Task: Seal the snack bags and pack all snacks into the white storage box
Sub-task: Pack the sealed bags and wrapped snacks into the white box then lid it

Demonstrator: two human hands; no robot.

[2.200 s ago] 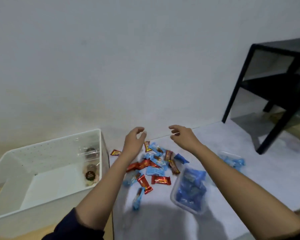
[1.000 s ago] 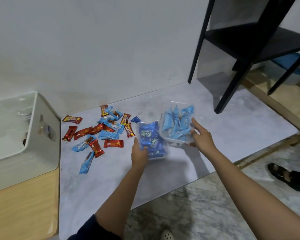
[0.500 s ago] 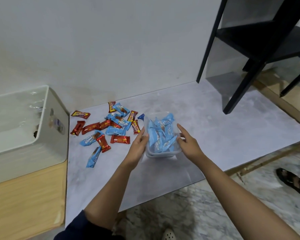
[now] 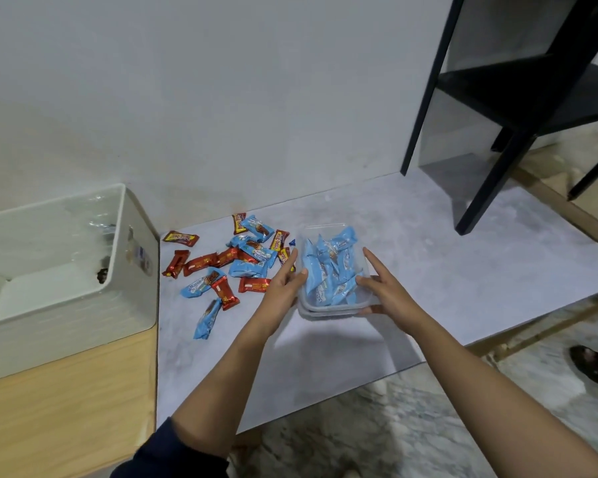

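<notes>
A dark sleeve (image 4: 173,457) sits at the very bottom, and two bare arms reach out from there over the grey desk (image 4: 325,367). On the right is the marble floor (image 4: 428,426), with a dark sandal (image 4: 594,369) on it.

Both hands are on a clear tub (image 4: 332,310) that sits on the desk. The left hand (image 4: 283,281) has its fingers out straight and presses flat on the left side of the tub. The right hand (image 4: 384,288) holds the right side. Its pointer finger lies straight along the wall, its thumb goes over the rim, and one fingertip peeks out under the near corner. The tub is full of light blue snack packs (image 4: 328,270). A second clear rim shows just under it, like one tub sitting in another.

Just left of the tub, loose snacks (image 4: 235,267) in red and blue wrappers lie scattered on the desk. A few lie on top of each other.

Farther left is the white storage box (image 4: 66,326). It stands on a light wood top (image 4: 66,408), right beside the desk. It is open, and something small and dark and some shiny clear wrap lie inside. I cannot tell what they are.

At the back is a plain white wall (image 4: 221,98). A black shelf (image 4: 518,84) stands at the far right.
</notes>
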